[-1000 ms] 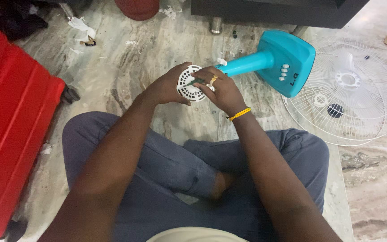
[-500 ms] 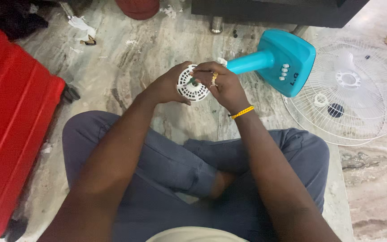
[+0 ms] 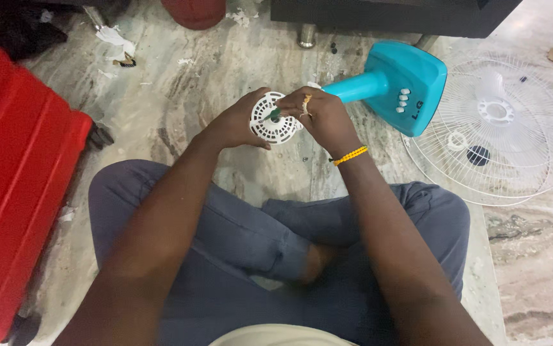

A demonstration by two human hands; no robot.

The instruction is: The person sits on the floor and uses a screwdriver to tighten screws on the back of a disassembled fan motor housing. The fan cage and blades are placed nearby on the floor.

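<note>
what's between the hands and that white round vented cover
Nothing visible. The left hand grips the cover at its left edge, and the right hand presses a green-tipped tool onto its face. Both touch it directly.

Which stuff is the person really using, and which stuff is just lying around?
In use:
- white round vented cover, held by left hand
- green-handled tool, in right hand

Lying about:
- teal fan base
- white wire fan grille
- red suitcase
- paper scraps
</note>
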